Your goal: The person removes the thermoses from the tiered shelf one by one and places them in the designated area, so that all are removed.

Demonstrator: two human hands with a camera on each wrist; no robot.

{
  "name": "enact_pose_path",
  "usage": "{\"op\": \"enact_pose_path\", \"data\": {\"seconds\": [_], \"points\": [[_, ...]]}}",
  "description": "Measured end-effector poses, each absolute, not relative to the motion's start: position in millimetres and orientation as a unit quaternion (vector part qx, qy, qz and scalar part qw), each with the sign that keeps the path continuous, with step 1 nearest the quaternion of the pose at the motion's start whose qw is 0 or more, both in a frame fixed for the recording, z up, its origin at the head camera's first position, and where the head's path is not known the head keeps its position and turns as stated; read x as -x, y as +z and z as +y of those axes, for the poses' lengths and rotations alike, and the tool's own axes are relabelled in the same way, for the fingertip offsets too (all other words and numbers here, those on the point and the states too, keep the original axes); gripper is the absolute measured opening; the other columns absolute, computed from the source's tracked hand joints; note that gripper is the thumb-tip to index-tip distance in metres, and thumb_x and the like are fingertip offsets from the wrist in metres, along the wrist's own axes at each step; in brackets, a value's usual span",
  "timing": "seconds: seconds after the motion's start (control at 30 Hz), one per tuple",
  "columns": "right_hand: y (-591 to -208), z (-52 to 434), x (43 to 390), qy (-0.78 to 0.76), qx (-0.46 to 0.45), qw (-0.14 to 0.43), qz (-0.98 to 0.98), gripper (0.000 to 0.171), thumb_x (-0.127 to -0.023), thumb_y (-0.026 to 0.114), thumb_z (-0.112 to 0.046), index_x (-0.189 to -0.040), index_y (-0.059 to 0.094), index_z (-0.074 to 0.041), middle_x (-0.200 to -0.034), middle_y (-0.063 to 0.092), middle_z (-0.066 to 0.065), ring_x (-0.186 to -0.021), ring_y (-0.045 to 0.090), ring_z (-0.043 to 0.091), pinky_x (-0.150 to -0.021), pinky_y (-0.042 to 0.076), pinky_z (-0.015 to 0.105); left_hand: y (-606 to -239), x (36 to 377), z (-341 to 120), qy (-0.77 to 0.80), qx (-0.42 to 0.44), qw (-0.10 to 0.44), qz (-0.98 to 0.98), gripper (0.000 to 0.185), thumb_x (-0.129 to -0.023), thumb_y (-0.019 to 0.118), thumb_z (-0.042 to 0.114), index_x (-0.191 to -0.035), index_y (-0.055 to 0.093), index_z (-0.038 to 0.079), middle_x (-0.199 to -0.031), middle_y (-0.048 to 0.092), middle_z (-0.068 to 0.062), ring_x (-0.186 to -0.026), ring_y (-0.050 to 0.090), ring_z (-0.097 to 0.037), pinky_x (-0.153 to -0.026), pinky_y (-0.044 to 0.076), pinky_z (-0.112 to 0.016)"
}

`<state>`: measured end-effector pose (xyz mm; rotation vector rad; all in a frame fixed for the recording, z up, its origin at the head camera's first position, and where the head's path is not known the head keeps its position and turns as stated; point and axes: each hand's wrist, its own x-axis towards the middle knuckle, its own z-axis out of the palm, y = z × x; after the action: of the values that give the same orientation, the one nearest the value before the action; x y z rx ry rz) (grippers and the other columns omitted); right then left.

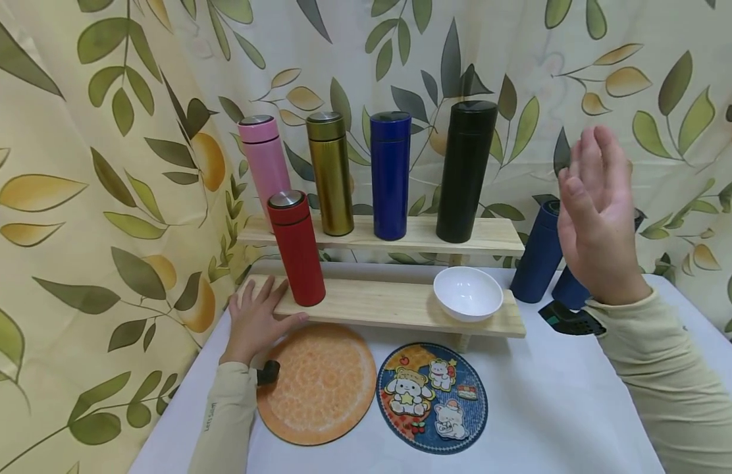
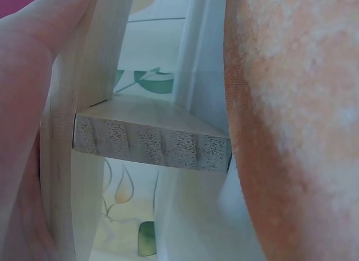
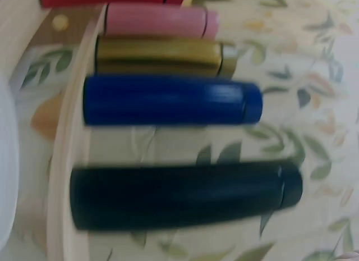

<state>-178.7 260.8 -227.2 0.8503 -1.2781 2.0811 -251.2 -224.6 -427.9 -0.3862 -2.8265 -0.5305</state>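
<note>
Two pale sleeves (image 1: pixel 668 382) are stretched over a white-covered table (image 1: pixel 538 408), on which an orange mat (image 1: pixel 318 395) and a cartoon-printed mat (image 1: pixel 432 398) are laid side by side. The right hand (image 1: pixel 603 204) is raised in the air at right, its fingers held straight and narrowly together. The left hand (image 1: pixel 259 322) is rested on the left end of a wooden lower shelf (image 1: pixel 378 299), fingers spread wide, thumb angled toward the front edge. Just beside it, on the same board, a red bottle (image 1: pixel 297 257) is stood upright; a white bowl (image 1: pixel 468 293) is set near the right end. Two navy cylinders (image 1: pixel 534 257), partly masked by the raised hand, are placed right of the shelves. Farther back, an upper shelf (image 1: pixel 419 245) is lined with four upright bottles: from left, a pink bottle (image 1: pixel 265 158), partly hidden by the red one, a gold bottle (image 1: pixel 330 178), a blue bottle (image 1: pixel 391 178) and a black bottle (image 1: pixel 467 174). Behind them, a leaf-printed curtain (image 1: pixel 164 99) is hung.
</note>
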Motion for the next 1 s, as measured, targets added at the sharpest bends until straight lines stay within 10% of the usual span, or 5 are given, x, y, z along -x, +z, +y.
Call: {"op": "enact_pose_path", "data": {"seconds": [1.0], "points": [[-264,138,207,0.726,-0.307,0.075,-0.611,0.081,-0.107,0.058,-0.016,-0.173,0.010,-0.014,-0.180,0.014,0.004,-0.163,0.016,0.026,-0.128,0.017,0.050,-429,253,-225,-0.179,0.130,0.125,-0.967,0.096,-0.090,0.070,0.072,-0.165,0.046,0.017,-0.172,0.033,-0.018,-0.157,0.012,-0.054,-0.118,0.002,-0.077]]}}
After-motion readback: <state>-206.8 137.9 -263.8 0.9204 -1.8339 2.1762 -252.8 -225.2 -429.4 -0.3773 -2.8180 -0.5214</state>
